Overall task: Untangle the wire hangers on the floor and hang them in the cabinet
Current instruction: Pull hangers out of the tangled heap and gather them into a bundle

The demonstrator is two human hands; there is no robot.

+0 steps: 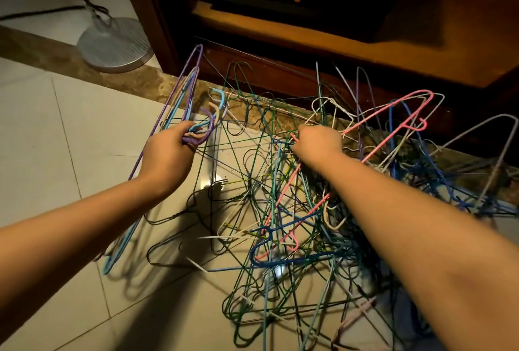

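Pale tiled floor (42, 126), brown stone strip (42, 44) across it. Lying on it: sprawling tangle of wire hangers (295, 210), round grey stand base (115, 44), black cable (42, 11).

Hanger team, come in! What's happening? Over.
Left hand grips hanger bunch. Right hand grips wires in floor tangle. Many hangers interlocked.

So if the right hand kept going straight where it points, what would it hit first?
Probably more of the tangled hangers: the right hand grips wires in the pile, and white and green ones lie just beyond it, before the cabinet base. Depth is unclear.
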